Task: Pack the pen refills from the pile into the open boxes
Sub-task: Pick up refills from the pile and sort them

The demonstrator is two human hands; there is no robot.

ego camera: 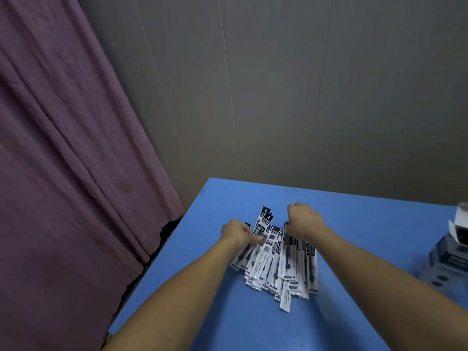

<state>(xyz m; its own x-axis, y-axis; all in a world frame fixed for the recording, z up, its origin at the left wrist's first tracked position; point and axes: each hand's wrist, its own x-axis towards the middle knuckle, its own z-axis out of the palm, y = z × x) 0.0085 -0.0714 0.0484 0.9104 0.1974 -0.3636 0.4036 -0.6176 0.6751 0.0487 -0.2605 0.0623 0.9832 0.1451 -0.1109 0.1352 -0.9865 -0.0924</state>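
At your nine o'clock a purple curtain (71, 153) hangs down beside the blue table (354, 224), and a grey panelled wall (304, 84) fills the view from eleven to two o'clock. Your left hand (236, 234) sits on the left side of the pile of pen refills (278, 259), which lies near the middle of the table at about six o'clock from the table's far edge. The fingers of that hand curl down among the topmost packets, with the thumb tip lying on one of the white-and-black sleeves, so it grips refills at the pile's upper left. The packets fan out toward you from under both hands, their long sides roughly parallel, a few ends poking out past the fingers at twelve o'clock. Your right hand (305, 221) is over the pile's upper right corner, knuckles up and fingers curled under; the fingertips are hidden, so you cannot tell whether they close on a packet or on nothing. Far off at three o'clock, at the frame's edge and blurred, stands a stack of boxes (448, 259), the top one with an open flap.
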